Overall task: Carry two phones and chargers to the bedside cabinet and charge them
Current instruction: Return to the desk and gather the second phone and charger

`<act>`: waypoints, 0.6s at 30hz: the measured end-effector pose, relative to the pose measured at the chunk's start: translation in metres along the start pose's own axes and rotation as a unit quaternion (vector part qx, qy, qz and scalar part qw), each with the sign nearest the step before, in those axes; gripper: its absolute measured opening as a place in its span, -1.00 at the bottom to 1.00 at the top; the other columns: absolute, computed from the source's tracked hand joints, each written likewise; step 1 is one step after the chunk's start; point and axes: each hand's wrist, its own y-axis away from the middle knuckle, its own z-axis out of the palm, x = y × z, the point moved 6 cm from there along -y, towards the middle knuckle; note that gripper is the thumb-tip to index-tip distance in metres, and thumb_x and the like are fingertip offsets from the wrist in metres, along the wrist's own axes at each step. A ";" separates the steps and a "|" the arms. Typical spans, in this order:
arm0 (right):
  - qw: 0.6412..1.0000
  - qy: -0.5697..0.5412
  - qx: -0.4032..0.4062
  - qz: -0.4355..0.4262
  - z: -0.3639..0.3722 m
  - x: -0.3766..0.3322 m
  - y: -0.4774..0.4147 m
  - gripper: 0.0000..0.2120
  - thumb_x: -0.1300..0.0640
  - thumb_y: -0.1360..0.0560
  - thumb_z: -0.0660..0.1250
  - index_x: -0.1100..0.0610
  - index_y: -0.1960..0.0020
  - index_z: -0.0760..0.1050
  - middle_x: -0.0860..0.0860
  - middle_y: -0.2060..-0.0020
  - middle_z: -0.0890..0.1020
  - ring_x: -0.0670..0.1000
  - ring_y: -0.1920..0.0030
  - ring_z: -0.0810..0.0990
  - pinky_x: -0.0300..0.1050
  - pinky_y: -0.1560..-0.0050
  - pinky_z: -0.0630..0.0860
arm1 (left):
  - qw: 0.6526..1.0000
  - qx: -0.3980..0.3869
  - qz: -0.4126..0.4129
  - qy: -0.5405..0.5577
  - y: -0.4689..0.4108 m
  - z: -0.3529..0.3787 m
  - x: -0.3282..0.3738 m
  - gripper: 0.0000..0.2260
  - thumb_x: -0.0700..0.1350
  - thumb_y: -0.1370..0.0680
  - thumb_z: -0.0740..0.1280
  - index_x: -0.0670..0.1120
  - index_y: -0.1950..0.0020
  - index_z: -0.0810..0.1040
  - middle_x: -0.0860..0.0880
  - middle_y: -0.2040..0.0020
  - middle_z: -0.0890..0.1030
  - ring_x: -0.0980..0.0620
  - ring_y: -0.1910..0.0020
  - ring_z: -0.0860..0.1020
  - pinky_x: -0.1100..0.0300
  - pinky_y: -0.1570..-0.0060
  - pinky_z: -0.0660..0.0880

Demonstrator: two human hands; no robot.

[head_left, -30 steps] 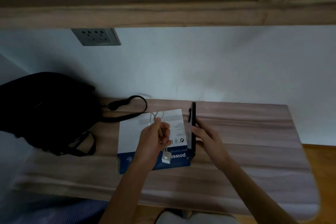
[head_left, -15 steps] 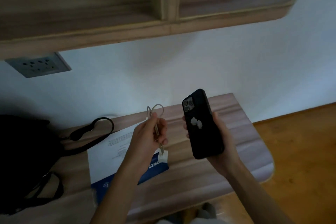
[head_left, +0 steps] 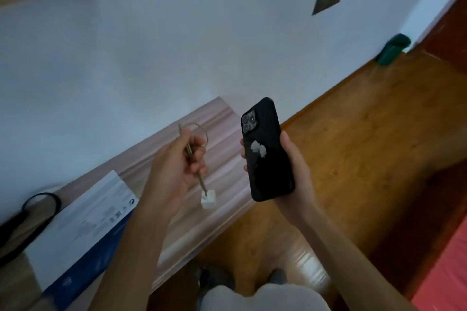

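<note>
Wooden desk [head_left: 223,171], flat box [head_left: 83,230], strap [head_left: 15,232], phone [head_left: 267,151], charger [head_left: 208,201]

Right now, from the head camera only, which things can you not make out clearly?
Screen of the phone: head view, faces away; only its back shows in the right hand.
Middle of the charger cable: hidden inside the left hand.
Print on the box: too small, blurred.
Rest of the black strap: cut off by the left edge.
The green thing by the wall: blurred.
Second phone, bedside cabinet: not in view.
</note>
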 end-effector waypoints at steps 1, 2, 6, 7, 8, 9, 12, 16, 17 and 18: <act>1.000 -0.001 0.009 0.002 -0.013 -0.006 0.008 -0.48 -0.17 -0.61 0.12 0.08 -0.45 0.44 0.18 -0.30 0.60 0.17 -0.28 0.58 0.09 -0.32 0.49 | 1.000 -0.012 0.000 -0.003 -0.001 0.017 -0.005 -0.68 0.04 -0.65 0.20 -0.09 0.18 0.60 0.02 0.42 0.46 0.12 0.51 0.35 0.25 0.48 0.42; 1.000 -0.002 0.016 0.003 -0.026 -0.012 0.015 -0.49 -0.19 -0.61 0.13 0.05 -0.43 0.45 0.13 -0.29 0.62 0.13 -0.29 0.59 0.04 -0.32 0.52 | 1.000 -0.021 -0.001 -0.006 -0.001 0.034 -0.010 -0.67 0.04 -0.65 0.20 -0.08 0.20 0.60 0.02 0.42 0.45 0.12 0.51 0.34 0.26 0.48 0.43; 0.998 -0.011 0.069 -0.007 -0.084 -0.041 0.042 -0.62 -0.20 -0.60 0.18 -0.09 -0.29 0.58 0.07 -0.24 0.66 0.09 -0.26 0.62 -0.05 -0.20 0.58 | 0.997 -0.067 -0.021 -0.014 -0.005 0.101 -0.030 -0.63 0.02 -0.67 0.16 -0.06 0.26 0.58 0.04 0.44 0.41 0.13 0.54 0.30 0.27 0.50 0.40; 0.996 -0.017 0.085 -0.015 -0.098 -0.049 0.048 -0.64 -0.19 -0.60 0.19 -0.10 -0.26 0.61 0.09 -0.22 0.67 0.08 -0.22 0.63 -0.05 -0.16 0.58 | 0.996 -0.080 -0.029 -0.020 -0.007 0.117 -0.035 -0.63 0.01 -0.67 0.15 -0.06 0.25 0.57 0.04 0.44 0.41 0.13 0.54 0.30 0.27 0.51 0.40; 0.994 -0.024 0.103 -0.023 -0.112 -0.057 0.053 -0.63 -0.18 -0.58 0.20 -0.08 -0.26 0.62 0.11 -0.22 0.66 0.09 -0.18 0.64 -0.04 -0.13 0.59 | 0.995 -0.094 -0.036 -0.028 -0.009 0.132 -0.040 -0.64 0.01 -0.67 0.14 -0.07 0.23 0.56 0.04 0.44 0.41 0.13 0.54 0.30 0.27 0.51 0.40; 0.992 -0.029 0.121 -0.035 -0.126 -0.064 0.058 -0.61 -0.17 -0.58 0.21 -0.05 -0.28 0.61 0.14 -0.21 0.66 0.10 -0.15 0.63 -0.04 -0.10 0.60 | 0.992 -0.109 -0.042 -0.035 -0.011 0.147 -0.045 -0.66 0.00 -0.68 0.14 -0.08 0.21 0.54 0.04 0.44 0.40 0.12 0.54 0.30 0.27 0.51 0.41; 0.983 -0.047 0.160 -0.071 -0.160 -0.087 0.071 -0.58 -0.19 -0.54 0.26 -0.04 -0.29 0.60 0.15 -0.24 0.65 0.12 -0.13 0.63 -0.06 -0.08 0.64 | 0.986 -0.148 -0.060 -0.051 -0.018 0.188 -0.057 -0.68 0.00 -0.68 0.13 -0.10 0.17 0.52 0.03 0.44 0.40 0.12 0.53 0.31 0.26 0.51 0.41; 0.970 -0.060 0.210 -0.107 -0.200 -0.110 0.079 -0.62 -0.22 -0.52 0.27 -0.09 -0.22 0.64 0.16 -0.21 0.66 0.14 -0.15 0.64 0.00 -0.14 0.60 | 0.977 -0.185 -0.076 -0.072 -0.034 0.238 -0.067 -0.68 0.01 -0.68 0.12 -0.11 0.16 0.50 0.03 0.44 0.40 0.12 0.52 0.31 0.26 0.50 0.40; 0.967 -0.062 0.222 -0.112 -0.210 -0.115 0.078 -0.61 -0.22 -0.53 0.26 -0.09 -0.24 0.63 0.15 -0.20 0.67 0.14 -0.16 0.64 0.01 -0.15 0.60 | 0.975 -0.196 -0.080 -0.074 -0.041 0.251 -0.070 -0.67 0.01 -0.68 0.12 -0.10 0.17 0.50 0.03 0.44 0.40 0.12 0.52 0.32 0.26 0.50 0.40; 0.963 -0.063 0.233 -0.116 -0.219 -0.120 0.077 -0.60 -0.21 -0.53 0.26 -0.08 -0.26 0.61 0.14 -0.20 0.67 0.14 -0.16 0.64 0.00 -0.15 0.60 | 0.972 -0.207 -0.084 -0.076 -0.048 0.264 -0.072 -0.67 0.01 -0.68 0.12 -0.09 0.18 0.51 0.03 0.44 0.41 0.12 0.52 0.32 0.26 0.50 0.40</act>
